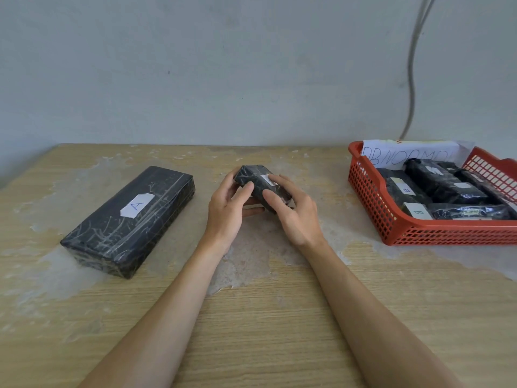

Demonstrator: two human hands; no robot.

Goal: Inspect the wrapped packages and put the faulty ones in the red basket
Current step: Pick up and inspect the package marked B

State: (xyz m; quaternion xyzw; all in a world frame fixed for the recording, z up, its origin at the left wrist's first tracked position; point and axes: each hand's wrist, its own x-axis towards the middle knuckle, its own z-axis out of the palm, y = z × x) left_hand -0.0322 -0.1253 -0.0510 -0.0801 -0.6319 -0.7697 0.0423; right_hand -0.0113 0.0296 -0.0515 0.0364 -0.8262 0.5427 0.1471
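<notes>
1. Package in hand: a small package [253, 173], wrapped in black plastic, is held up off the surface [265, 331] near its middle, tilted with one end pointing away from the person. A white label shows on its top face, partly covered by fingers.
2. Left hand [226, 211]: it grips the near left side of the small package, thumb laid across the top and fingers curled underneath.
3. Right hand [296, 217]: it grips the same package from the right, fingers bent over the top face and label, thumb pressed against the near side.
4. Large package [128, 225]: a long black block wound in clear tape lies flat on the surface to the left, well apart from the hands. Its white label bears a handwritten "A".
5. Red basket [369, 191]: a plastic mesh tray sits at the right edge of the surface, near the wall [195, 65]. Several black packages [442, 183] lie inside, touching one another; two of their labels read "B".
6. Paper sign [405, 156]: a white sheet with handwritten letters stands against the basket's far wall, its lower part hidden behind the packages.
7. Surface: light wood grain with pale, patchy residue spread around the hands and the basket.
8. Cable [410, 79]: a grey cable runs down the wall behind the basket.
</notes>
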